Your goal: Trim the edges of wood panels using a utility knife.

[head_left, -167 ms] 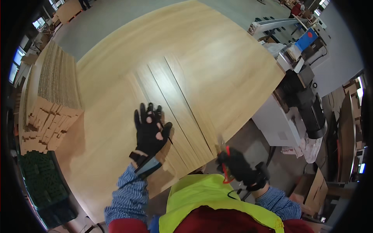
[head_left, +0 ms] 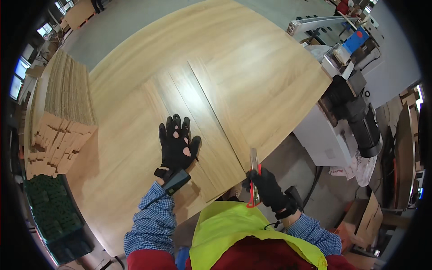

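My left hand (head_left: 177, 146), in a black glove with worn holes, lies flat with fingers stretched out on wood-grain strips (head_left: 209, 155). These narrow strips lie side by side on a large wood-grain board (head_left: 121, 157); a dark gap runs along the right side of the middle ones. Beyond the board's near edge, my right hand (head_left: 270, 186), also gloved in black, is closed around a red utility knife (head_left: 253, 180). Its metal end points up and away from me, beside the strips' near ends. A dark device (head_left: 176, 181) is strapped at my left wrist.
A tall stack of cut boards (head_left: 67, 112) stands at the left, above a dark green crate (head_left: 51, 211). To the right is a machine with a black motor (head_left: 360, 135) close to the board's corner. Cardboard (head_left: 366, 220) lies on the floor at the lower right.
My right hand has moved a little left and up, bringing the knife more upright. My left hand has shifted slightly right. The left gap between the strips looks narrower.
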Demonstrator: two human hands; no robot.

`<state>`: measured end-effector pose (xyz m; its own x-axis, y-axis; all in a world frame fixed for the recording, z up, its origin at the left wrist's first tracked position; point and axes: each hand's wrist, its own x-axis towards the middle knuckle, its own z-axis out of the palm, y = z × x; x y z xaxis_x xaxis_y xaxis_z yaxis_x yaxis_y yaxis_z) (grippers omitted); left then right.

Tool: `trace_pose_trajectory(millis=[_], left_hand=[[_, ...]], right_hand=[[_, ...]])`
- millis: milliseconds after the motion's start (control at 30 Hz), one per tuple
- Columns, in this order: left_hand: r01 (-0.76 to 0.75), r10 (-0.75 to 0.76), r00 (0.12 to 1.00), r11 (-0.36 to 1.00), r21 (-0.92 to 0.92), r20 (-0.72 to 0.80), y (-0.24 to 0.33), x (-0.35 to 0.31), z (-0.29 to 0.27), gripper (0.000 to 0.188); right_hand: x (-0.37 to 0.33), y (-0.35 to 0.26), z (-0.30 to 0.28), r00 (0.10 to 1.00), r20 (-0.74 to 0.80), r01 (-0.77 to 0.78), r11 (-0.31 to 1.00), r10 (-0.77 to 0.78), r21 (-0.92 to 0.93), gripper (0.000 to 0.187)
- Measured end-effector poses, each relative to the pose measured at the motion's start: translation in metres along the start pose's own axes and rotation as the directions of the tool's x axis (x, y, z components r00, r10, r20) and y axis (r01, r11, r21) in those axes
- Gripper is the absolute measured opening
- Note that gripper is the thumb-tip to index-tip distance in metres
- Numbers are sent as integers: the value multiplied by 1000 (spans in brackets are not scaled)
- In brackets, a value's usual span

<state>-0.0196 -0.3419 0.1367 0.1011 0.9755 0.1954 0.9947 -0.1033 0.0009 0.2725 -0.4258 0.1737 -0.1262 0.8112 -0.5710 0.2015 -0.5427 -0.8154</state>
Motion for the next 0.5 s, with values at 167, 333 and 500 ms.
trace_pose_trajectory(millis=[167, 333, 500], left_hand=[[81, -81, 996, 997, -10, 22, -4, 9, -5, 64], [102, -103, 994, 995, 7, 34, 2, -1, 0, 65], [130, -128, 989, 991, -13, 74, 8, -9, -6, 66]], right_hand=[[1, -23, 0, 998, 63, -22, 999, 24, -29, 30], [-54, -3, 36, 892, 251, 419, 479, -376, -771, 31], [-69, 15, 55, 726, 271, 539, 278, -632, -795, 26]])
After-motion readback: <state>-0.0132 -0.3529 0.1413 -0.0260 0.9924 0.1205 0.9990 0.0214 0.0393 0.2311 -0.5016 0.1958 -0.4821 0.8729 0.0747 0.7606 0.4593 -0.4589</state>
